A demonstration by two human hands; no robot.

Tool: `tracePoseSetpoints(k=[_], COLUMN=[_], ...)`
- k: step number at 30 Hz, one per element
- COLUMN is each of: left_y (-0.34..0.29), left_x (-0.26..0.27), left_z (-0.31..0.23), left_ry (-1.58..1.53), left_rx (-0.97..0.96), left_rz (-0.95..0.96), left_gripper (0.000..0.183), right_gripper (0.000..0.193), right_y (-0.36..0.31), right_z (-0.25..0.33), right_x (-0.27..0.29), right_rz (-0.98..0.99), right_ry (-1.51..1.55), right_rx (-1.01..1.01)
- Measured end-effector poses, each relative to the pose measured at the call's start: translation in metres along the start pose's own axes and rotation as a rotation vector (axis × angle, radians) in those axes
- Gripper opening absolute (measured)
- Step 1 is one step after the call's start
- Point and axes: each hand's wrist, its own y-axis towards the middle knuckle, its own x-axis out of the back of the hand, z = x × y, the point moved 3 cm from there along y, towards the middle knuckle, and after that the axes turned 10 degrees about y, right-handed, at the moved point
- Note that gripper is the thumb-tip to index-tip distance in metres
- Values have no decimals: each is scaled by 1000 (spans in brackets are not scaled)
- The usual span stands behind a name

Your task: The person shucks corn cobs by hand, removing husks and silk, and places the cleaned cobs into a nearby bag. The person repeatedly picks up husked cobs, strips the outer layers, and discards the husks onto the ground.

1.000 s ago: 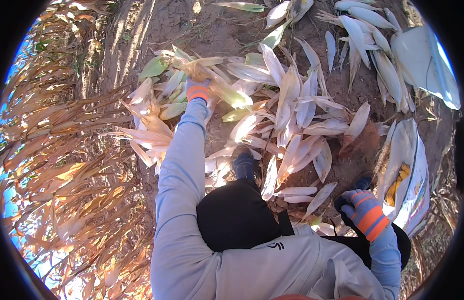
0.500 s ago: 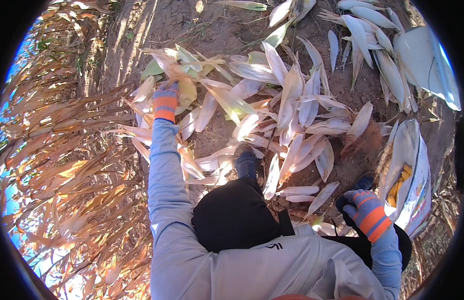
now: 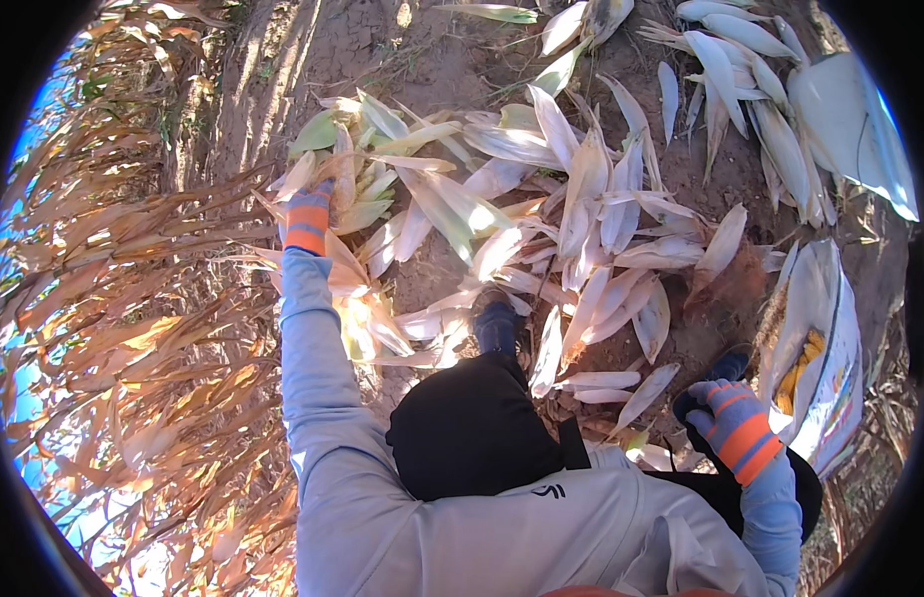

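My left arm is stretched far forward, and my left hand (image 3: 308, 215), in a grey and orange glove, is in among dry corn husks (image 3: 357, 189) at the left of the pile. Husk leaves cover its fingertips, so any grip there is hidden. My right hand (image 3: 732, 426), in a matching glove, is low at the right by my bent knee. Its fingers are curled closed; whatever they hold, if anything, cannot be seen. Beside it stands a white sack (image 3: 828, 398) with yellow corn ears (image 3: 800, 373) showing in its mouth.
Loose husks (image 3: 581, 219) are strewn over the brown soil (image 3: 432, 65) ahead of me. My shoe (image 3: 496, 316) stands at their near edge. Dry corn stalks (image 3: 133, 338) line the left side. More pale husks (image 3: 745, 70) and a whitish sheet-like thing (image 3: 845, 124) lie at the far right.
My left hand has shifted slightly left and nearer, and the husks around it have moved, exposing more leaves beside it. My right hand stays in place by the knee.
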Motion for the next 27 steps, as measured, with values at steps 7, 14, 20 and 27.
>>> tracePoseSetpoints(k=[7, 14, 20, 27], left_y=[-90, -197, -245, -267], left_x=[-1, -56, -81, -87], left_z=[-78, -168, -203, -231], left_ry=[-967, -980, -505, -296], left_rx=[269, 45, -340, -363], left_rz=[598, 1104, 1292, 1477], left_gripper=[18, 33, 33, 36], right_gripper=[26, 26, 23, 24], right_y=[-2, -1, 2, 35], right_z=[-2, 3, 7, 2], right_x=[-2, 1, 2, -10], right_rz=[-32, -60, -103, -8], right_ry=[-8, -23, 43, 613], right_rx=[19, 37, 108, -129])
